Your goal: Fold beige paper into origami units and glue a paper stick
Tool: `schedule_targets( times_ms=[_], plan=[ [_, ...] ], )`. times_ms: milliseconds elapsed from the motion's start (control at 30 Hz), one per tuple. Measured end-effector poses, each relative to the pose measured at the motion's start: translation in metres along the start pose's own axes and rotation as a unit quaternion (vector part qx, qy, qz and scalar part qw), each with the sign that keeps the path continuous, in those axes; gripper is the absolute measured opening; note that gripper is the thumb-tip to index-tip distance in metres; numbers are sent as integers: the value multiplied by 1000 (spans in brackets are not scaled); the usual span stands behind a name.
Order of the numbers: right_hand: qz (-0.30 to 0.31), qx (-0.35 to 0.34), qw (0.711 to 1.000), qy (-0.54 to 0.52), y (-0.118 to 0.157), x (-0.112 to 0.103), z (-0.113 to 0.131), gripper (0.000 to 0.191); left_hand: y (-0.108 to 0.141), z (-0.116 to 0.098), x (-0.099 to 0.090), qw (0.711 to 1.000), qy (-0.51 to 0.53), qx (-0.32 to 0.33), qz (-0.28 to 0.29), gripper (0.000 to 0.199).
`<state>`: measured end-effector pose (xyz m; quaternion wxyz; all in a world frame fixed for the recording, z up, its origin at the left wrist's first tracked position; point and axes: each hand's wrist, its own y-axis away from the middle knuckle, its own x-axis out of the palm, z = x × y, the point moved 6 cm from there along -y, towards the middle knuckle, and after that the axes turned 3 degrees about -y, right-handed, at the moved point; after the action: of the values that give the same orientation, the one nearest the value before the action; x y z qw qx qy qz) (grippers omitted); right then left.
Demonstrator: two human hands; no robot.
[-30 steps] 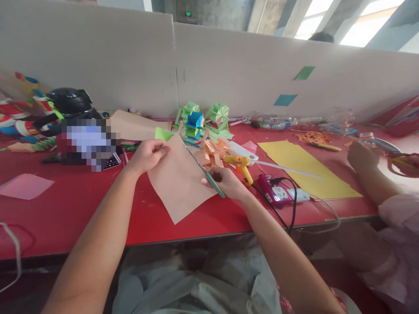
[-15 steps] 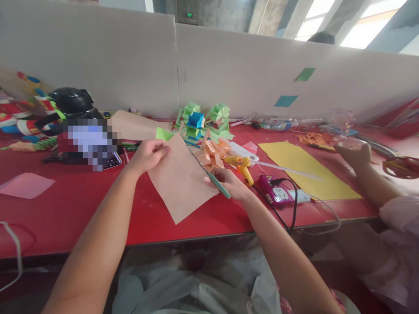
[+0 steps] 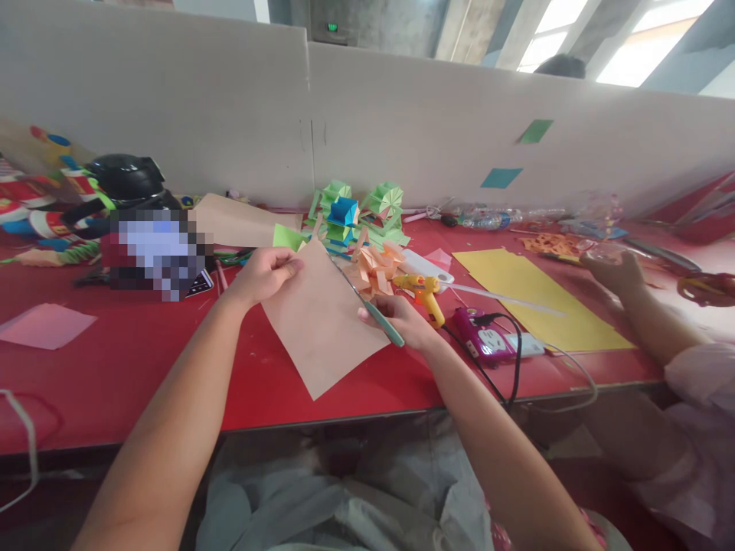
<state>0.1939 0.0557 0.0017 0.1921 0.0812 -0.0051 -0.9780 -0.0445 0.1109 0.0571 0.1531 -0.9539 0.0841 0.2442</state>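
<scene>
A sheet of light brown paper (image 3: 321, 329) is held tilted above the red table. My left hand (image 3: 269, 273) pinches its upper left edge between thumb and fingers. My right hand (image 3: 402, 317) is closed around a green-handled utility knife (image 3: 383, 323). Its long thin blade points up and away from me, lying along the right edge of the paper. Part of my right fingers is hidden behind the handle. Just beyond the paper are folded orange paper pieces (image 3: 379, 264) and green and blue folded paper shapes (image 3: 344, 213).
A yellow glue gun (image 3: 422, 289) and a purple power strip (image 3: 485, 337) with cables lie right of my hand. Yellow paper (image 3: 540, 298) is farther right, near a co-worker's hand (image 3: 620, 272). Pink paper (image 3: 49, 325) lies left. A white partition (image 3: 172, 99) stands behind.
The paper has shifted slightly down and right, with my left hand moving a little the same way. My right hand and the utility knife stay nearly in place. The co-worker's hand has moved slightly left.
</scene>
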Motion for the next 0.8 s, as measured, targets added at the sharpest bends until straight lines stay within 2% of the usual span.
schedule_targets(
  times_ms=[333, 600, 800],
  plan=[
    [-2, 0, 1000, 0, -1, 0, 3, 56, -1, 11, 11, 999, -11, -5, 43, 40],
    [-15, 6, 1000, -2, -1, 1, 7, 59, -3, 15, 15, 999, -5, -6, 53, 40],
    [-16, -8, 1000, 24, -2, -2, 0, 56, -2, 11, 14, 999, -10, -6, 51, 38]
  ],
)
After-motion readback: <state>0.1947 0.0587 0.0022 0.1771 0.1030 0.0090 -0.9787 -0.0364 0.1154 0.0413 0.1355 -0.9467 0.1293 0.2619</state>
